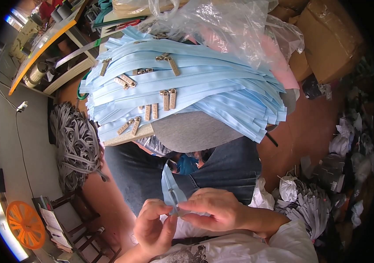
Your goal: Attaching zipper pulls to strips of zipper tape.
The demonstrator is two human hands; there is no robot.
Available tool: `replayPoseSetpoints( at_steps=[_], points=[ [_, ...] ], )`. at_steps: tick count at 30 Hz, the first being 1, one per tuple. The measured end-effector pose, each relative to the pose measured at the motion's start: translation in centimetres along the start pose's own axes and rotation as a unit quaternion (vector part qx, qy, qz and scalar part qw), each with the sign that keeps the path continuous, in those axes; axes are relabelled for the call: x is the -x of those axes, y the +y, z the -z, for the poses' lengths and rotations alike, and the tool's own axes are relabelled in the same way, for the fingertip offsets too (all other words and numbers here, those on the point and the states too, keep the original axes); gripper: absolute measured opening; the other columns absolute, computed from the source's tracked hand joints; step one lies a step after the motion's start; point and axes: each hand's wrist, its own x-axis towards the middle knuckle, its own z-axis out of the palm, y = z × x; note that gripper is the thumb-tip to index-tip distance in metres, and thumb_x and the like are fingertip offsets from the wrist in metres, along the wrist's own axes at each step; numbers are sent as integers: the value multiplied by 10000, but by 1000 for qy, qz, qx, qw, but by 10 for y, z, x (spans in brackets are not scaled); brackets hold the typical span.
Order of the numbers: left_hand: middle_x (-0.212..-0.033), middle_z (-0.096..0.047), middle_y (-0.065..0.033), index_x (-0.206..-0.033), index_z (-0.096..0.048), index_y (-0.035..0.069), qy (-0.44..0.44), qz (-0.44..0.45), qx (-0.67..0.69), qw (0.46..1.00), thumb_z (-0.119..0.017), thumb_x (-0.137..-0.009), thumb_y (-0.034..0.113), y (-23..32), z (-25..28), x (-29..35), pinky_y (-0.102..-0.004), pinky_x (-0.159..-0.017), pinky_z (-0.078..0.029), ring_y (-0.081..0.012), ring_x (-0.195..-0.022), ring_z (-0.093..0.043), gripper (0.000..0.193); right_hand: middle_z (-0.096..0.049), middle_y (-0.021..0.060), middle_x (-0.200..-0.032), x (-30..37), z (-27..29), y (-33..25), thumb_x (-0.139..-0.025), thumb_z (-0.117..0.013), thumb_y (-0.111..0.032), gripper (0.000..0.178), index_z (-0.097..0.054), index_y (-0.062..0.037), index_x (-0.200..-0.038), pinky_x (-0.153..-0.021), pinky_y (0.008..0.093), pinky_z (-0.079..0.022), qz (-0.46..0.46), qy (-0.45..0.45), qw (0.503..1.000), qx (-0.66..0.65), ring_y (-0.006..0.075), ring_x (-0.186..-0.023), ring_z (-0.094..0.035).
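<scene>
Above my lap, my left hand (154, 225) and my right hand (215, 209) come together on one light blue zipper (168, 179). Both hands pinch it between thumb and fingers. Its end points up and away from me, with the tape spread on either side of a dark slider at my fingertips. The lower part of this zipper is hidden behind my fingers. Beyond my knees, a thick pile of light blue zippers (213, 72) lies fanned across a grey-covered surface (195, 131). Several bronze-coloured pull tabs (172, 98) hang from sliders on that pile.
Clear plastic bags (235, 26) and a cardboard box (327, 39) stand behind the pile. Scissors (123, 25) with red handles lie at its far left. Grey zipper strips are heaped on the floor at left (75, 144) and right (305, 206). An orange wheel (25, 224) is at lower left.
</scene>
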Motion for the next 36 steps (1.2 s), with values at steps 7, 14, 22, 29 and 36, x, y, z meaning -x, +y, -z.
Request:
replayPoseSetpoints(
  at_steps=[7,14,22,29,36],
  points=[
    [-942,-628,-128,-1059,-610,-52,3,3,-15,1000,-643,-807,-136,4,-2,0,-328,-781,-452,-229,-862,-558,268,-705,106,-925,3,1,3,-751,-817,17,341,-705,-2,-1072,-679,354,-563,29,-16,999,-2,264,-793,-690],
    [-940,-622,-123,-1046,-616,-42,17,-1,-16,1000,-646,-793,-141,2,-3,1,-321,-770,-452,-231,-870,-564,273,-700,113,-927,3,2,1,-743,-811,35,313,-712,11,-1039,-683,352,-565,40,-19,999,0,272,-794,-688],
    [-806,-617,-96,-932,-638,-1,10,-57,-191,980,-682,-690,-169,7,-8,-4,-329,-695,-457,-254,-731,-593,297,-698,115,-944,7,-3,2,-715,-804,46,324,-719,9,-1026,-713,361,-572,50,2,998,41,287,-812,-687],
    [-803,-620,-103,-928,-649,-3,15,-102,-233,967,-694,-675,-162,6,-7,-3,-337,-664,-459,-266,-720,-596,301,-688,90,-871,7,-7,6,-724,-800,44,306,-732,-3,-1019,-689,345,-561,39,12,998,36,265,-764,-670],
    [-856,-660,-122,-973,-662,-28,-66,-28,-134,988,-791,-708,-70,6,6,-12,-349,-707,-490,-283,-766,-617,297,-698,97,-900,4,5,8,-825,-769,30,232,-711,-20,-1044,-707,320,-558,-93,-21,989,-111,218,-792,-694]
  ],
)
